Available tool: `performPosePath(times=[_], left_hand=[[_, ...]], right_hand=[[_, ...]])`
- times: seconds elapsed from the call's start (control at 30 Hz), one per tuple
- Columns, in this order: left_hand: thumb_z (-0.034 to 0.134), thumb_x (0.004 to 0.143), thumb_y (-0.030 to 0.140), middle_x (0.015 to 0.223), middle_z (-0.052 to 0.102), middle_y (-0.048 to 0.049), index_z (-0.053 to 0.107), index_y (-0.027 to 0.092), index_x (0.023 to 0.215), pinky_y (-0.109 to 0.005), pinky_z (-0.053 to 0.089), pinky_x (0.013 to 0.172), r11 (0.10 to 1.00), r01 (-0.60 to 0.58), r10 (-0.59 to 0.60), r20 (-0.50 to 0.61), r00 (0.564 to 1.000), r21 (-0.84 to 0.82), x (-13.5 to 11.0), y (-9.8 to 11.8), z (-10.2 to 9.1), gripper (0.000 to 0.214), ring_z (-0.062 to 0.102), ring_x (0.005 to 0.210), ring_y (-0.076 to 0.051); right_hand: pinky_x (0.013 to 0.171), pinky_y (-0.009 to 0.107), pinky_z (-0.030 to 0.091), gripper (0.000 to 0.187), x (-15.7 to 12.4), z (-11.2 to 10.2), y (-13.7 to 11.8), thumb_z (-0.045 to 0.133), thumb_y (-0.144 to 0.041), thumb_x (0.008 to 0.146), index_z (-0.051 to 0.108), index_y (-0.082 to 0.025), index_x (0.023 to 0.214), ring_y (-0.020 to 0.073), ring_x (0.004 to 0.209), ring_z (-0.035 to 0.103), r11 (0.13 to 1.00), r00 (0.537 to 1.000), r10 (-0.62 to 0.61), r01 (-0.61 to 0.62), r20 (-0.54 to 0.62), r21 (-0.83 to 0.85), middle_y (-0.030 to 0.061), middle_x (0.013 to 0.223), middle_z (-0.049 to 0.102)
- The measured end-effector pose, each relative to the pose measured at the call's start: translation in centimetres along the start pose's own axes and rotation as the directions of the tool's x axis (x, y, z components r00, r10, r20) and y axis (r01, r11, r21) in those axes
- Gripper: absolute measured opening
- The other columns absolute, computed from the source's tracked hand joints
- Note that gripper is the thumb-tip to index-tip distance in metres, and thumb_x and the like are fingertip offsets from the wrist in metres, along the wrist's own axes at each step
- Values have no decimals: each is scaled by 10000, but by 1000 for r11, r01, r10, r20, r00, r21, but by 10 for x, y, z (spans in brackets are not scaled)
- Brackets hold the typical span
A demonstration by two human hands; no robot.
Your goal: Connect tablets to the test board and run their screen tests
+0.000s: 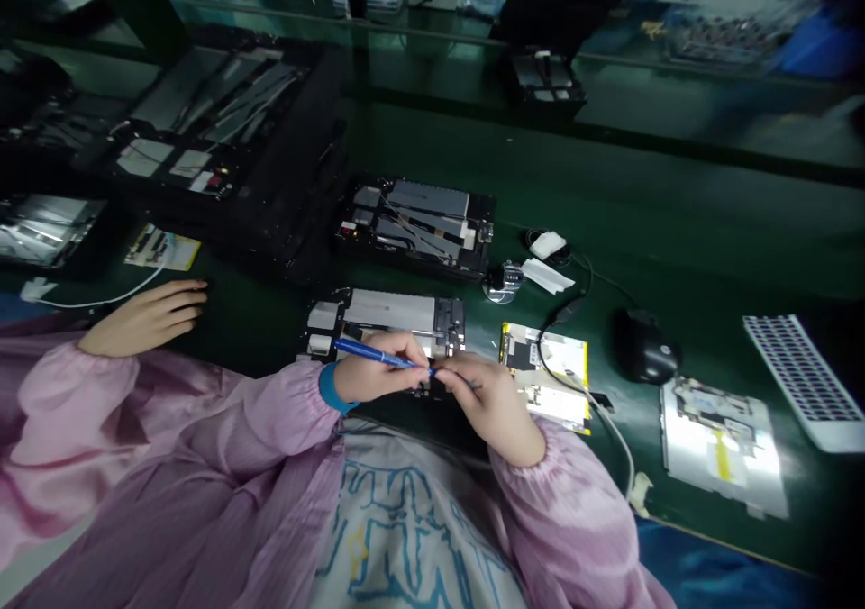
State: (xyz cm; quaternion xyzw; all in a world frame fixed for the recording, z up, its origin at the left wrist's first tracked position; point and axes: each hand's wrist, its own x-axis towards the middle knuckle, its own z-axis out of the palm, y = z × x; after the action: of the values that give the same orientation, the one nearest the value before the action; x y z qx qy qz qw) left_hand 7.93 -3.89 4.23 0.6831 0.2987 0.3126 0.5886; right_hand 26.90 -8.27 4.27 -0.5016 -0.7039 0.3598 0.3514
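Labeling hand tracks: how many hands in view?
3. The left hand holds a blue pen over the opened tablet; the right hand is at the pen's tip; a co-worker's hand lies flat on the table, far left. None seem hidden.

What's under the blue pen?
An opened tablet lies under the blue pen, showing a silver plate. The left hand and right hand, both gripping the pen, hide its near edge.

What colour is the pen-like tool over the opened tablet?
The pen-like tool is blue, dark at its tip, gripped by the left hand. Head view shows it best.
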Motion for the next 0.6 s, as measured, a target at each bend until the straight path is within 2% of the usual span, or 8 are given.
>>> performPosePath(times=[0.1, 0.2, 0.27, 0.37, 0.47, 0.53, 0.57, 0.6], left_hand=[[634, 788, 204, 719, 668, -51, 571, 172, 717, -298, 526, 597, 996, -77, 77, 14, 997, 35, -7, 4, 1, 100, 651, 639, -166], [628, 789, 209, 733, 682, -47, 573, 196, 707, -332, 541, 660, 992, -111, 115, -62, 991, 59, -14, 3, 4, 99, 671, 706, -195], [632, 783, 223, 723, 679, -49, 556, 209, 709, -337, 542, 641, 986, -148, 156, -108, 982, 79, -16, 0, 6, 107, 668, 680, -195], [631, 785, 234, 742, 683, -56, 554, 222, 721, -344, 542, 639, 975, -186, 199, -103, 975, 125, -16, 1, 5, 101, 669, 688, -200], [642, 783, 240, 756, 685, -53, 585, 220, 705, -353, 550, 685, 976, -176, 177, 3, 984, 130, -18, 10, 1, 99, 677, 741, -211], [659, 777, 258, 727, 677, -47, 603, 211, 682, -358, 553, 698, 978, -174, 169, 52, 984, 118, -22, 15, -6, 120, 678, 753, -216], [667, 775, 263, 719, 674, -46, 609, 206, 689, -359, 554, 694, 976, -184, 182, 26, 983, 117, -26, 16, -12, 118, 678, 759, -219], [665, 781, 261, 734, 677, -49, 616, 202, 715, -360, 554, 694, 974, -188, 195, -46, 980, 127, -31, 16, -18, 101, 676, 775, -220]], right_hand=[[512, 257, 422, 387, -3, 13, -2, 478, -414, 916, 576, -199, 609, 128, 501, 522, 987, 994, 109, -105, -27, 124, -5, 526, 556], [478, 230, 389, 322, -4, 25, -4, 496, -454, 894, 531, -205, 692, 106, 483, 461, 940, 971, 219, -184, -96, 287, -40, 526, 479], [478, 216, 394, 278, -3, 33, -6, 518, -471, 877, 488, -217, 768, 98, 497, 448, 887, 952, 282, -209, -123, 412, -56, 563, 449], [471, 206, 406, 278, -2, 43, -11, 526, -489, 866, 433, -233, 811, 96, 517, 448, 821, 932, 348, -250, -102, 513, -58, 622, 432], [469, 214, 424, 277, -3, 46, -14, 481, -502, 884, 426, -236, 829, 107, 553, 475, 823, 935, 350, -280, -54, 493, -35, 682, 456], [529, 248, 471, 255, -6, 42, -13, 414, -486, 920, 443, -234, 892, 129, 609, 528, 865, 953, 301, -261, -27, 429, -9, 731, 508], [605, 286, 505, 252, -7, 38, -10, 389, -474, 932, 455, -231, 950, 150, 681, 570, 901, 963, 267, -235, -39, 365, 18, 793, 552], [709, 344, 524, 272, -9, 33, -6, 386, -470, 934, 463, -225, 1025, 182, 792, 604, 941, 969, 236, -208, -79, 266, 56, 886, 590]])
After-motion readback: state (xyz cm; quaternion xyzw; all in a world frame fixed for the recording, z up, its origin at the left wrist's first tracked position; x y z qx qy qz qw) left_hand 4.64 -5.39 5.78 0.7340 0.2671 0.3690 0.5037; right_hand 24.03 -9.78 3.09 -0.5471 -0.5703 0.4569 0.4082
